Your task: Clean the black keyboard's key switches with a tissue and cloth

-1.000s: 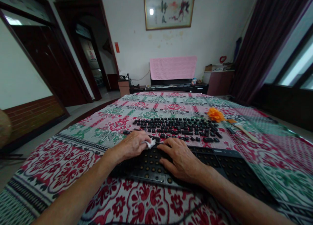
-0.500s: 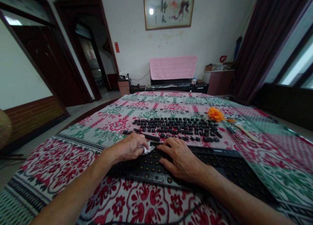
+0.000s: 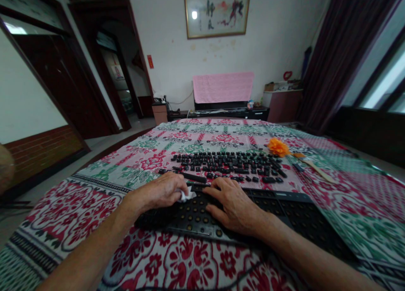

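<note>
A black keyboard (image 3: pixel 198 224) with its keycaps off lies on the patterned cloth, rows of round key mounts showing. My left hand (image 3: pixel 166 189) is closed on a crumpled white tissue (image 3: pixel 186 196), which touches the upper left part of the keyboard. My right hand (image 3: pixel 229 204) rests on the middle of the keyboard, thumb and fingers spread and fingertips near its far edge. Just beyond the hands lie loose black keycaps (image 3: pixel 234 161) in rough rows, with a long black bar (image 3: pixel 193 177) closest to my left hand.
An orange flower-like duster (image 3: pixel 278 147) with a pale handle (image 3: pixel 320 171) lies to the right of the keycaps. The red, green and white tablecloth (image 3: pixel 186 261) covers the table. A dark cable (image 3: pixel 245 276) runs along the near side. A pink cloth (image 3: pixel 223 87) hangs by the far wall.
My left hand has slid slightly left with the tissue along the keyboard. My right hand stays in the same place.
</note>
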A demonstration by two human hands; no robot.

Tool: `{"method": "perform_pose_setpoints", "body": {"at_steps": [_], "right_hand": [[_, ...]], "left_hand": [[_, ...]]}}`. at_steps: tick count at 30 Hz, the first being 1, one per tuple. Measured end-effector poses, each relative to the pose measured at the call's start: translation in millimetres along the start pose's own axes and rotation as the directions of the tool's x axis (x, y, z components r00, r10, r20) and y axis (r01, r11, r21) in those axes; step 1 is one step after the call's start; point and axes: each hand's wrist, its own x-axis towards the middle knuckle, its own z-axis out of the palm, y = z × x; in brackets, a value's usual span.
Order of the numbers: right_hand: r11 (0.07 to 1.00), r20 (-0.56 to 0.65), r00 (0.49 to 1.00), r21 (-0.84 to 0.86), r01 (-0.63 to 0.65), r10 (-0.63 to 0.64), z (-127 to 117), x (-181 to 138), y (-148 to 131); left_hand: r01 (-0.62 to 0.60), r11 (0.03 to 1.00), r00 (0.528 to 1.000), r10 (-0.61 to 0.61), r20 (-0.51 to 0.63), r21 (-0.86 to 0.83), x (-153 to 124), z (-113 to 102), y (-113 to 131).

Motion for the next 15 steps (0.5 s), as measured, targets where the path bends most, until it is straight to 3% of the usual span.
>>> {"method": "perform_pose_setpoints", "body": {"at_steps": [4,10,15], "right_hand": [[1.0,-0.001,1.0,-0.002,0.007,-0.007,0.4,0.6,0.7],[1.0,-0.006,1.0,-0.004,0.001,-0.001,0.8,-0.2,1.4],[1.0,0.002,1.0,-0.004,0.007,-0.007,0.3,0.5,1.2]], "left_hand": [[0.054,0.997,0.998,-0.055,0.028,0.052,-0.9,3.1,-2.3],[0.219,0.973,0.968,-0.226,0.112,0.078,-10.7,-14.3,-10.6],[0.109,0.994,0.992,-0.11,0.065,0.021,-5.2,-11.5,-3.3]]}}
